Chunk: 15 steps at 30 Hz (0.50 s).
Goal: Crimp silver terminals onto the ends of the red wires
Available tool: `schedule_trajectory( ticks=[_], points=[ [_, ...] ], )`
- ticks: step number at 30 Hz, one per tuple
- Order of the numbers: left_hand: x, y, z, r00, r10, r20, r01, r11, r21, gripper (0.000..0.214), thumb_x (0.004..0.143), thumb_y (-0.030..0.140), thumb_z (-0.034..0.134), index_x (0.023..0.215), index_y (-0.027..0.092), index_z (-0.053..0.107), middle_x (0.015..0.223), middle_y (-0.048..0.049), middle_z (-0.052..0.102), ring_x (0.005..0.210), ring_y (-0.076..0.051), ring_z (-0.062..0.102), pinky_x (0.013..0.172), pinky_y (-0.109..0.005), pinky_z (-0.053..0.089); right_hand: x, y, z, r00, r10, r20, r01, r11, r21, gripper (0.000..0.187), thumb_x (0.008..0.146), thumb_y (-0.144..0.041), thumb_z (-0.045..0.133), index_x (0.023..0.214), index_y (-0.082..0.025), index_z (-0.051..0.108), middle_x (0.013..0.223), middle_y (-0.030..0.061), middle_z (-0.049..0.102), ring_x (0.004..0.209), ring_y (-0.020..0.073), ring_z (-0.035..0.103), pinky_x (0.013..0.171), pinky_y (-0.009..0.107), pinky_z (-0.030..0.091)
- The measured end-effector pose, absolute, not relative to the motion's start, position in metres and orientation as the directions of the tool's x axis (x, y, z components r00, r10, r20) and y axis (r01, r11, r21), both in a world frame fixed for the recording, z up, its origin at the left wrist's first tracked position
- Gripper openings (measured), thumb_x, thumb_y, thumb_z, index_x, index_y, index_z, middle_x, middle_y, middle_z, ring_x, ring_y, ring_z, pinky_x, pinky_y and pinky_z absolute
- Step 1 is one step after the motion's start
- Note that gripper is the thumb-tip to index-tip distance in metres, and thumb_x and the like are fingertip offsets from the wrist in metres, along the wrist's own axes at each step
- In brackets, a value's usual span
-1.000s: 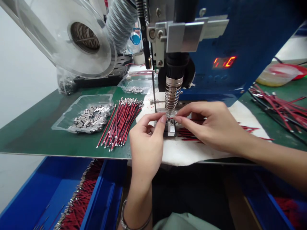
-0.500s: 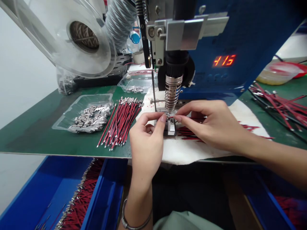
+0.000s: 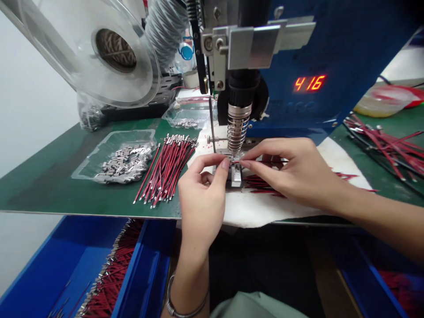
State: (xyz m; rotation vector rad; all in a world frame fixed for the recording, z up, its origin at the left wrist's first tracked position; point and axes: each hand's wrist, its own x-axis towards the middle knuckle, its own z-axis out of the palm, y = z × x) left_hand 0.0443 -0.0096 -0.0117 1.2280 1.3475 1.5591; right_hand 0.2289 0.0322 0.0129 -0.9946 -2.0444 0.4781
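My left grip [image 3: 202, 198] and right grip [image 3: 294, 174] pinch a red wire [image 3: 236, 162] onto the fixture [image 3: 236, 177] beneath the nozzle [image 3: 237, 128]; the next move, I judge, calls for steady alignment.

The reel [image 3: 99, 53] is clear, glossy plastic; the hose [image 3: 165, 26] behind it is ribbed and grey. The bracket [image 3: 251, 44] is brushed, dull metal, while the coil [image 3: 237, 128] is bright metal. The housing [image 3: 347, 44] is smooth, blue-painted metal. The block [image 3: 236, 177] is matt metal, and the wire [image 3: 236, 162] on it has a red plastic sheath. The mat [image 3: 49, 185] is matt green; the cloth [image 3: 258, 207] is white and soft-looking. The terminals [image 3: 124, 161] – shiny metal – lie on clear film. The bins [image 3: 66, 260] are glossy blue plastic.
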Motion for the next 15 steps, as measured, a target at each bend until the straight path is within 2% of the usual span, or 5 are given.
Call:
schedule_trajectory(
  ticks=[4, 15],
  points=[
    [0.0439, -0.0109, -0.011, -0.279, 0.939, 0.204, 0.065, -0.193, 0.979, 0.006, 0.096, 0.027, 0.082, 0.096, 0.021, 0.081, 0.063, 0.0027, 0.06, 0.048, -0.007, 0.041, 0.043, -0.018, 0.03, 0.2296, 0.0323, 0.0129, -0.379, 0.77, 0.513, 0.475, 0.638, -0.607, 0.014, 0.097, -0.028, 0.074, 0.088, -0.025, 0.086, 0.086, 0.0018, 0.085, 0.069, 0.021, 0.071, 0.066, 0.035, 0.052],
    [0.0429, -0.0108, -0.0114, -0.269, 0.936, 0.227, 0.077, -0.214, 0.974, 0.008, 0.096, 0.028, 0.082, 0.096, 0.02, 0.081, 0.072, 0.0011, 0.068, 0.05, -0.006, 0.043, 0.044, -0.019, 0.032, 0.2309, 0.0324, 0.0116, -0.358, 0.774, 0.522, 0.467, 0.633, -0.618, 0.01, 0.096, -0.028, 0.078, 0.09, -0.026, 0.085, 0.088, 0.0016, 0.084, 0.065, 0.0185, 0.065, 0.067, 0.035, 0.054]
  ],
)
